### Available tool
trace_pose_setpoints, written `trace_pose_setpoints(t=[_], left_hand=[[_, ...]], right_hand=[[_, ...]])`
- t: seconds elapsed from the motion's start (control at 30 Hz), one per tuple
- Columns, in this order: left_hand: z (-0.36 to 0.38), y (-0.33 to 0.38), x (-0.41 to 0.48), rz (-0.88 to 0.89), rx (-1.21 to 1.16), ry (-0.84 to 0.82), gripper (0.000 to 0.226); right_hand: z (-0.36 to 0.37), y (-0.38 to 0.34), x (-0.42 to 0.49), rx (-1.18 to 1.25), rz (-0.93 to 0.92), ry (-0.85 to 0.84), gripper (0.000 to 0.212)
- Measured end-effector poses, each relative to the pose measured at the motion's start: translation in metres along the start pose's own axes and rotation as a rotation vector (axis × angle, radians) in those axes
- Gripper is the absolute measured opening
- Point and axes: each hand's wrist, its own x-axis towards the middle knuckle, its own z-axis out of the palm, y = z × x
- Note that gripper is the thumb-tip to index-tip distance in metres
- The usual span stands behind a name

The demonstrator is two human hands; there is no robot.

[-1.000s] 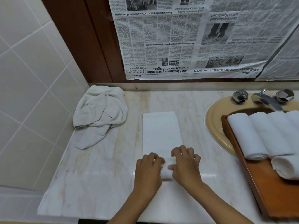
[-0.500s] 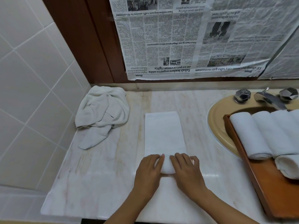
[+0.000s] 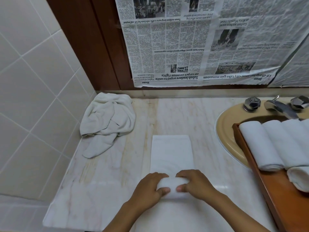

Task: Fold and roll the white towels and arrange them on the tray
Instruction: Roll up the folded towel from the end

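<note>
Both hands are clamped on the rolled near end of the folded towel. The left hand holds the left half of the roll and the right hand the right half. Fingers curl over the top, and the thumbs press the near face, their tips almost meeting at the centre. The towel lies on the counter as a narrow strip whose long axis runs straight away from the person toward the back wall. The roll's own axis lies crosswise to that, left to right. All of the unrolled length lies beyond the grip on the far side, flat and square-edged, with nothing resting on it. Judgement: the next move is a forward roll along the strip. It depends on both hands advancing evenly, since a lead by either hand would skew the roll off the strip's axis. The tray sits to the right, partly over the basin, and carries rolled towels side by side, with another lying across their near ends. The right hand is the nearer one for the transfer. A crumpled towel lies at the far left of the counter, well apart from the grip and not yet folded.
</note>
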Motion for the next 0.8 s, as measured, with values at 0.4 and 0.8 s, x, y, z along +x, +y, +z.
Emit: trace_pose_setpoints(t=[0.4, 0.8], left_hand=[[0.031, 0.003, -0.013, 0.369, 0.424, 0.505, 0.024], [-0.007, 0.001, 0.002, 0.148, 0.291, 0.043, 0.062]], right_hand=[[0.047, 0.009, -0.018, -0.477, -0.382, 0.65, 0.03], [0.009, 0.013, -0.007, -0.261, -0.242, 0.201, 0.052]])
